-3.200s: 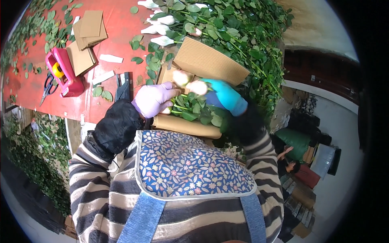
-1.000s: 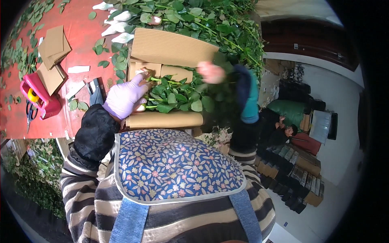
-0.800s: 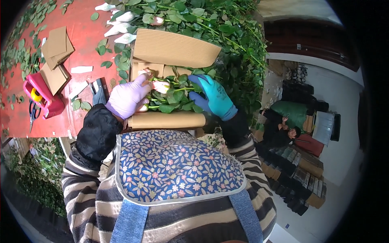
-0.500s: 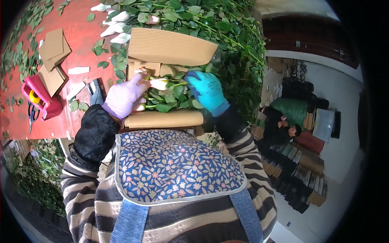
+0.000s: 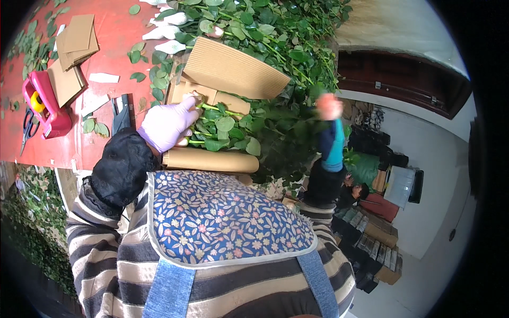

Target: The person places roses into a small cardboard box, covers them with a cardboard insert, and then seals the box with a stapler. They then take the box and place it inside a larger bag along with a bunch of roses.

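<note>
My left hand [image 5: 167, 124], in a lilac glove, is closed round the head end of a bunch of rose stems [image 5: 225, 135] with green leaves, lying on brown wrapping card [image 5: 233, 104]. My right hand [image 5: 331, 140], in a teal and dark blue glove, is raised at the right, gripping a pink rose [image 5: 330, 106] with leaves, both blurred by motion. A rolled tube of corrugated paper [image 5: 210, 160] lies along the near edge of the bunch, and a flat corrugated sheet [image 5: 233, 66] lies behind it. My left hand's fingertips are partly hidden among stems.
The red table [image 5: 101, 47] holds a pink tape dispenser [image 5: 55, 116], scissors [image 5: 29, 127], a stapler [image 5: 121, 114], card pieces [image 5: 74, 42], loose leaves, netted rose heads [image 5: 161, 33] and heaped stems [image 5: 286, 32]. A co-worker [image 5: 350, 193] is among boxes [image 5: 379, 233] at the right.
Since half a second ago, my right hand has lifted and swung right with a pink rose from the bunch. My left hand remains on the bunch. The view has shifted slightly.
</note>
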A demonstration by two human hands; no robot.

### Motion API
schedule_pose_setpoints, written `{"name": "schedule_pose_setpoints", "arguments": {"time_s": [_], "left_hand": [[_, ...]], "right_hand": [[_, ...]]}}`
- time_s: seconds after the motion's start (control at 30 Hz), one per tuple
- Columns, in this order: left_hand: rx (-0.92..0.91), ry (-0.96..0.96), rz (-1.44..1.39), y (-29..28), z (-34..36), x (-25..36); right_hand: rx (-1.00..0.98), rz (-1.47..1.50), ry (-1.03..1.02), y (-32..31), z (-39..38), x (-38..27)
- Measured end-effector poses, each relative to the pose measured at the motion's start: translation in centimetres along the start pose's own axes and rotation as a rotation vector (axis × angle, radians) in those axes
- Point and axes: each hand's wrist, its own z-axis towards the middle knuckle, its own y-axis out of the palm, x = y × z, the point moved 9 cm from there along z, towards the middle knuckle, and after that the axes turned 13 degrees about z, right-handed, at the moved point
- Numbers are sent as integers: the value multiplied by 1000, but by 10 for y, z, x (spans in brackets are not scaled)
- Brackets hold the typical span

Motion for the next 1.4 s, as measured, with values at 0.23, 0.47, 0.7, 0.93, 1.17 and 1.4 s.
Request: {"name": "schedule_pose_setpoints", "arguments": {"time_s": [0.23, 0.47, 0.7, 0.93, 1.17, 1.4], "left_hand": [[101, 137, 226, -10, 0, 15], [13, 108, 250, -5, 1, 11], [-23, 65, 257, -8, 0, 2], [14, 135, 220, -4, 6, 17], [94, 228, 297, -3, 0, 13], [-71, 90, 262, 2, 6, 9]], "right_hand": [[893, 15, -378, -292, -79, -11], [949, -207, -443, -284, -95, -91], [-109, -651, -634, 45, 13, -87], [-71, -818, -535, 153, 27, -24], [-244, -921, -435, 185, 0, -3], [-292, -923, -280, 187, 22, 52]]}}
